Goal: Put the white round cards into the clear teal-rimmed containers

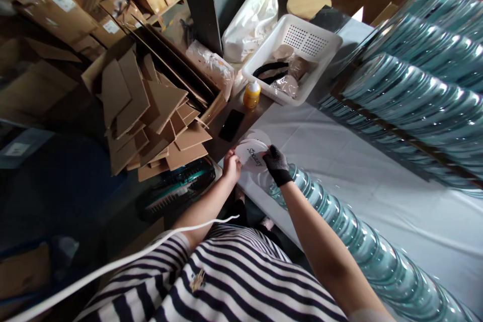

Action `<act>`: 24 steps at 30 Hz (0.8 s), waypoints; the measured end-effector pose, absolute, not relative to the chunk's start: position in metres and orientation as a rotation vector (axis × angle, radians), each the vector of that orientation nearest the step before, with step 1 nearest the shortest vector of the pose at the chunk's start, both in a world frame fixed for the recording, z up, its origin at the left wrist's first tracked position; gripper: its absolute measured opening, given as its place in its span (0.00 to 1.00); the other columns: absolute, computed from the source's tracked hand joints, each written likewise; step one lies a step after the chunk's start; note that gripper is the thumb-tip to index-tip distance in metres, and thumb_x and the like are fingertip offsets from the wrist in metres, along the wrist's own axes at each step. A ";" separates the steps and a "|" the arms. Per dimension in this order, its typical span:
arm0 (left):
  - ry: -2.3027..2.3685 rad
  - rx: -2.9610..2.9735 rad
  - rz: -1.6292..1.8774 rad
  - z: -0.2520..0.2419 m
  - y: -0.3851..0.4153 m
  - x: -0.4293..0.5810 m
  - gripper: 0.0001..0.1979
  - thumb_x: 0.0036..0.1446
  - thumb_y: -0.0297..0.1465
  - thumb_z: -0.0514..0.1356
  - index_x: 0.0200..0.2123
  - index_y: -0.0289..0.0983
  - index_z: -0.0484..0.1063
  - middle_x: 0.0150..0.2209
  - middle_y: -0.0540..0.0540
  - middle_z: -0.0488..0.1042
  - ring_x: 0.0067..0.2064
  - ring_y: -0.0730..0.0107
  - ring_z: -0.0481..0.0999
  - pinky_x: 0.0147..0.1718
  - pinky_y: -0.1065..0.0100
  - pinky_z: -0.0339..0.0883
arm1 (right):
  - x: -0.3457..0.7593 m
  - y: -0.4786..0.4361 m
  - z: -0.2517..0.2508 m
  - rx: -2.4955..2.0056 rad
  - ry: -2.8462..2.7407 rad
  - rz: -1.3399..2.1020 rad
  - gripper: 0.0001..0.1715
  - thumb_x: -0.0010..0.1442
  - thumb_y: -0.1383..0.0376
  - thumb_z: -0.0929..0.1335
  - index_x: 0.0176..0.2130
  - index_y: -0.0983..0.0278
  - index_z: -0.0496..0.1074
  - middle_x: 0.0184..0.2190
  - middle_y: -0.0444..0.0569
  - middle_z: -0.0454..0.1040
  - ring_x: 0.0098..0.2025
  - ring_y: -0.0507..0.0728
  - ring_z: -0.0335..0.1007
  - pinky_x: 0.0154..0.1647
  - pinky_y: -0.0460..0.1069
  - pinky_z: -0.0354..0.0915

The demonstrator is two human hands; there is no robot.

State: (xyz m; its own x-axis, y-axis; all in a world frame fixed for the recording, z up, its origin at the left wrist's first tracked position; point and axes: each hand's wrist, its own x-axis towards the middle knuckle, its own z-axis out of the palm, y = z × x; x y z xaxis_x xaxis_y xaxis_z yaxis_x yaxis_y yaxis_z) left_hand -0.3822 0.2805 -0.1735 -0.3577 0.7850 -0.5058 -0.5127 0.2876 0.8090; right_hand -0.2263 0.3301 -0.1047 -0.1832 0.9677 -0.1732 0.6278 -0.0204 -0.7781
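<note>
The bare left hand (pixel 231 166) pinched one edge of a round white lettered disc (pixel 252 154) while the gloved right hand (pixel 277 163) gripped the opposite edge, the disc being over the desk (pixel 320 143) near the end of a row of clear glass pieces (pixel 350 229)

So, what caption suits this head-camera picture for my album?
A bare left hand and gloved right hand hold a pale lettered disc near a row of glassy pieces.

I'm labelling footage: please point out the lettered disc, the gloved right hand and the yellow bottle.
Lettered disc (pixel 252 155), head view: its printed face.
Gloved right hand (pixel 277 164), head view: back of the hand.
Yellow bottle (pixel 251 97), head view: its body.
</note>
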 end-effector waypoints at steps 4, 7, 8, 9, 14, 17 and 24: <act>1.453 0.364 1.406 -0.180 0.238 -0.390 0.27 0.46 0.23 0.57 0.52 0.39 0.68 0.52 0.41 0.72 0.53 0.61 0.74 0.54 0.59 0.66 | -0.227 0.285 -0.087 -1.495 -2.447 0.819 0.18 0.62 0.65 0.62 0.48 0.62 0.76 0.44 0.55 0.77 0.46 0.60 0.69 0.47 0.52 0.64; 1.571 0.537 1.387 -0.188 0.210 -0.390 0.23 0.45 0.22 0.57 0.47 0.40 0.73 0.52 0.42 0.72 0.57 0.62 0.70 0.60 0.57 0.60 | -0.238 0.251 -0.092 -1.414 -2.826 0.807 0.19 0.65 0.65 0.62 0.50 0.61 0.76 0.46 0.56 0.76 0.47 0.61 0.69 0.48 0.53 0.64; 1.580 0.602 1.362 -0.190 0.205 -0.390 0.21 0.45 0.21 0.56 0.44 0.40 0.74 0.50 0.43 0.73 0.56 0.61 0.70 0.61 0.56 0.59 | -0.242 0.244 -0.096 -1.416 -2.883 0.818 0.20 0.65 0.64 0.61 0.52 0.61 0.75 0.48 0.56 0.76 0.48 0.62 0.69 0.48 0.54 0.64; 1.580 0.665 1.339 -0.190 0.201 -0.389 0.19 0.45 0.21 0.55 0.40 0.40 0.76 0.47 0.44 0.74 0.55 0.61 0.70 0.61 0.55 0.59 | -0.245 0.240 -0.100 -1.423 -2.904 0.823 0.21 0.66 0.64 0.61 0.54 0.62 0.74 0.50 0.57 0.75 0.49 0.62 0.69 0.49 0.54 0.64; 1.536 0.812 1.328 -0.181 0.201 -0.387 0.17 0.47 0.19 0.54 0.35 0.41 0.78 0.42 0.45 0.77 0.53 0.59 0.73 0.63 0.52 0.57 | -0.244 0.244 -0.110 -1.456 -2.770 0.714 0.30 0.62 0.67 0.64 0.63 0.64 0.64 0.57 0.58 0.70 0.55 0.63 0.66 0.57 0.56 0.61; 1.504 0.848 1.278 -0.178 0.202 -0.378 0.20 0.45 0.18 0.54 0.37 0.41 0.78 0.44 0.44 0.77 0.54 0.59 0.73 0.63 0.52 0.58 | -0.239 0.250 -0.112 -1.563 -2.740 0.721 0.30 0.60 0.67 0.66 0.61 0.64 0.65 0.56 0.59 0.70 0.55 0.63 0.66 0.56 0.55 0.61; 1.568 0.856 1.217 -0.188 0.205 -0.370 0.11 0.47 0.18 0.57 0.27 0.38 0.74 0.34 0.44 0.75 0.46 0.57 0.74 0.56 0.57 0.64 | -0.246 0.249 -0.116 -1.741 -2.563 1.072 0.17 0.66 0.66 0.61 0.50 0.65 0.74 0.44 0.60 0.77 0.44 0.63 0.73 0.46 0.57 0.65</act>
State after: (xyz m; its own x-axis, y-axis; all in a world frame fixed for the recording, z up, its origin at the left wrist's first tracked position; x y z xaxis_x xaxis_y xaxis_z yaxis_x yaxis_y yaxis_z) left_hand -0.3702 0.2048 -0.1876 -0.3125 0.9150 -0.2552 -0.0201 0.2622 0.9648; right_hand -0.2463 0.2486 -0.1158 -0.4295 0.7816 -0.4523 0.8708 0.2259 -0.4366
